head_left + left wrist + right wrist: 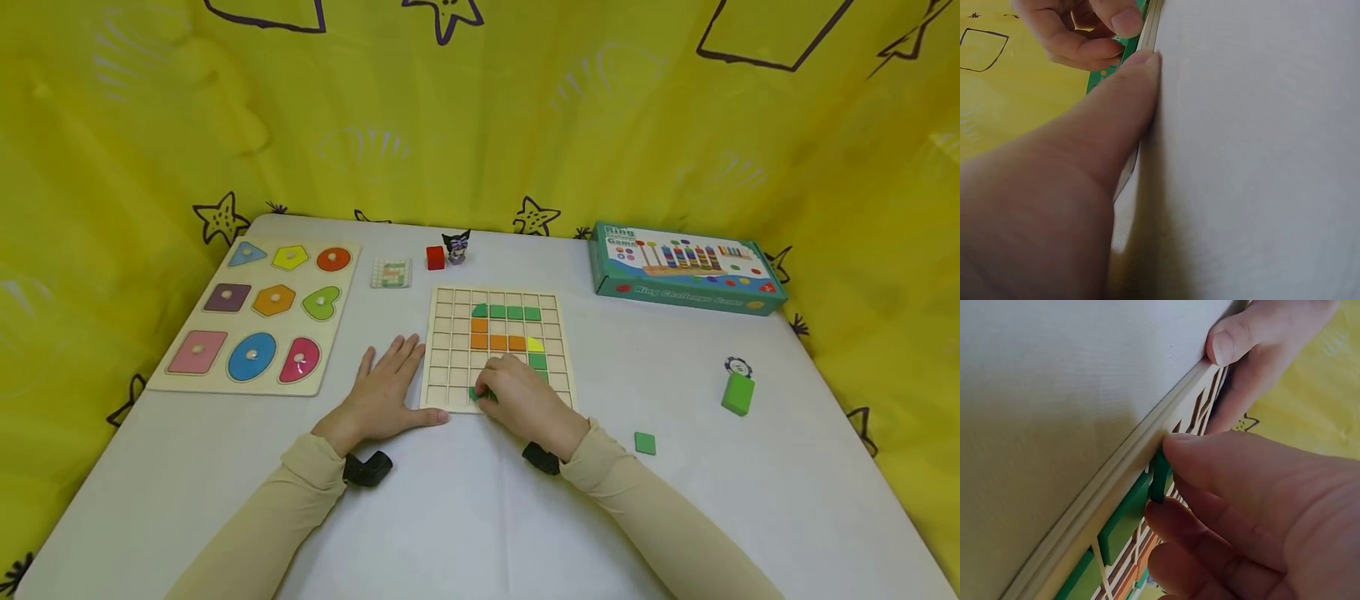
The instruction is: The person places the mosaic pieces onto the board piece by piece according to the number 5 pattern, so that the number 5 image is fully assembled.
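A wooden grid board (447, 350) lies at the table's middle, with green, orange and one yellow tile set in its cells. My left hand (393, 383) rests flat on the table against the board's left side. Its thumb (1132, 87) presses along the board's front edge. My right hand (489, 393) sits over the board's front rows and pinches a green tile (1160, 478) between thumb and forefinger. It holds the tile on edge in a cell of the front row, just inside the frame (1110, 506). A green piece (1124, 519) lies in the neighbouring cell.
A shape puzzle board (258, 312) lies at the left. A small pattern card (392, 272), a red cube (435, 257) and a little figurine (456, 247) sit behind the grid. At the right are a teal game box (686, 268), a green block (738, 393) and a loose green tile (645, 443).
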Motion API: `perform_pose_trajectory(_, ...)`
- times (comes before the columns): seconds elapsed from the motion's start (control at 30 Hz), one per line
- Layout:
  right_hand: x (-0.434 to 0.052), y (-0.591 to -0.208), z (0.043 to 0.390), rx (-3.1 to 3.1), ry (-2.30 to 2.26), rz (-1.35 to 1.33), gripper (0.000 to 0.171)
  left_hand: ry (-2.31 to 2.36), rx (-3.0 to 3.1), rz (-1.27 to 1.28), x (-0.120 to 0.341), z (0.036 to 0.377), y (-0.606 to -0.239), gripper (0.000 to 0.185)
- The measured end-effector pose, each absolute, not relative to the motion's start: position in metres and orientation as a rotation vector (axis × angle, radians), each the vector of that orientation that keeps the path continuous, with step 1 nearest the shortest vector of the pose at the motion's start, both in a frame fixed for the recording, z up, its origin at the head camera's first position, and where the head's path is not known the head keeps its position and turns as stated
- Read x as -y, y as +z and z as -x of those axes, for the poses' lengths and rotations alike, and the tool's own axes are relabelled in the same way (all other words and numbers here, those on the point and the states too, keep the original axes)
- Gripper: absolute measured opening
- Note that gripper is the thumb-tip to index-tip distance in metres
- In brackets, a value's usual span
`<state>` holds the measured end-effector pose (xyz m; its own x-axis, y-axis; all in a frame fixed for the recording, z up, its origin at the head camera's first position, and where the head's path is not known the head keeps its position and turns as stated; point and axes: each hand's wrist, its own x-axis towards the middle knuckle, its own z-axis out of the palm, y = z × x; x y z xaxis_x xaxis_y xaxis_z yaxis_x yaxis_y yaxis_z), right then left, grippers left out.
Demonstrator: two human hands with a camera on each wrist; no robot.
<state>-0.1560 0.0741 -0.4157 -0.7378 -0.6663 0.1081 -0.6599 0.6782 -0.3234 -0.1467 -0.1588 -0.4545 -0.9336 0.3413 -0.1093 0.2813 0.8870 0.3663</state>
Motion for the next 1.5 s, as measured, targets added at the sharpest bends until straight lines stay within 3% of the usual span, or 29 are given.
perform_pose_trajectory(0.3, -0.078, -0.417, 0.154, -2.887, -0.601, 1.194, 0.004, 0.536, -2.895, -0.476, 0.162, 0.146, -0.456, 0.114)
perform_pose_trajectory(0.5, -0.13, -0.397, 0.136, -2.94, -0.689, 1.154, 0.015, 0.53, -2.881, -0.489, 0.16, 0.147, -0.455, 0.115)
perform_pose_trajectory(0.73, -0.236, -0.398, 0.112, -3.008, -0.621, 0.712, 0.02, 0.514, -2.895, -0.485, 0.16, 0.148, -0.452, 0.114)
perform_pose_trajectory(0.9, -0.278, -0.409, 0.093, -2.916, -0.619, 0.418, 0.036, 0.527, -2.888, -0.488, 0.16, 0.148, -0.454, 0.114)
perform_pose_trajectory(1.03, -0.289, -0.418, 0.087, -2.89, -0.623, 0.451, 0.04, 0.54, -2.882, -0.486, 0.159, 0.147, -0.457, 0.114)
perform_pose_trajectory(1.5, -0.277, -0.427, 0.09, -2.984, -0.647, 0.66, 0.028, 0.543, -2.886, -0.49, 0.16, 0.147, -0.456, 0.113)
